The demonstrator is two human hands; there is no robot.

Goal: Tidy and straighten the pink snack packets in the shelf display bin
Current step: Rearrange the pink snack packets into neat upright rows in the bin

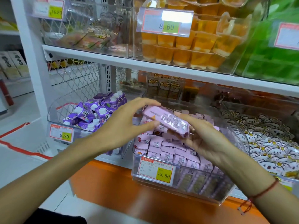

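A clear plastic display bin (pixel 182 191) on the lower shelf holds several small pink snack packets (pixel 168 151), some in rows and some askew. Both hands hold one stack of pink packets (pixel 166 121) tilted above the bin. My left hand (pixel 129 125) pinches the stack's left end between thumb and fingers. My right hand (pixel 202 138) supports its right end from below, palm up. A price tag reading 15.80 (pixel 156 172) is fixed to the bin's front.
A bin of purple cartons (pixel 93 113) stands to the left, and a bin of white flower-print packets (pixel 271 143) to the right. The upper shelf (pixel 145 63) carries orange jelly cups (pixel 186 47) and green packs. An orange ledge (pixel 121 188) runs below.
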